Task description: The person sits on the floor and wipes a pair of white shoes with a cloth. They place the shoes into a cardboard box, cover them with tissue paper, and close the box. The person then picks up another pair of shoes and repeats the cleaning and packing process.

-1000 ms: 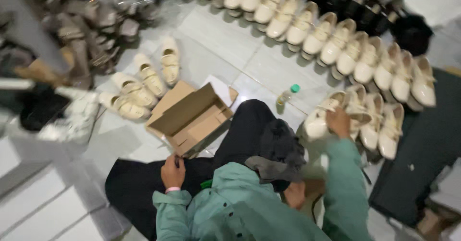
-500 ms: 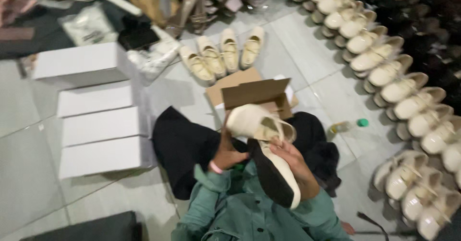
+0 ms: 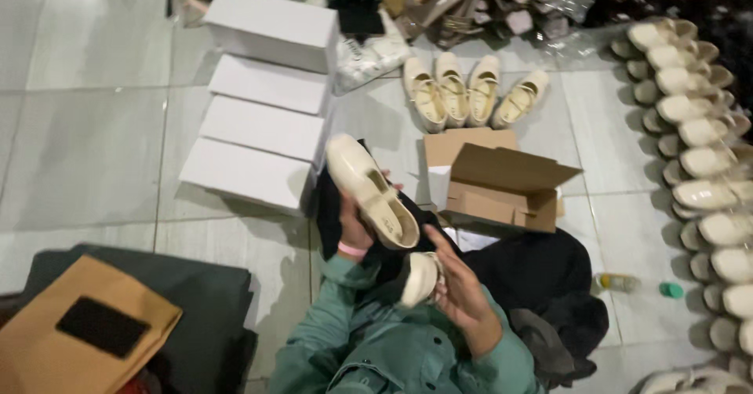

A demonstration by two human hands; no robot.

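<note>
I sit on a tiled floor in a green jacket. My left hand, with a pink band at the wrist, holds a cream strap shoe up, its toe pointing to the upper left. My right hand grips a second cream shoe lower down, close to my chest. An open brown cardboard box stands just beyond my hands on my dark-clothed lap.
Several closed white shoe boxes lie in a row to the left. Cream shoes sit in a short row ahead, and a long line of cream shoes runs down the right. A small bottle lies at right. A tan folder rests lower left.
The view has swung left, bringing the white boxes to the centre-left. The two shoes have separated: the left hand's shoe stays raised, the right hand's shoe has dropped toward my chest.
</note>
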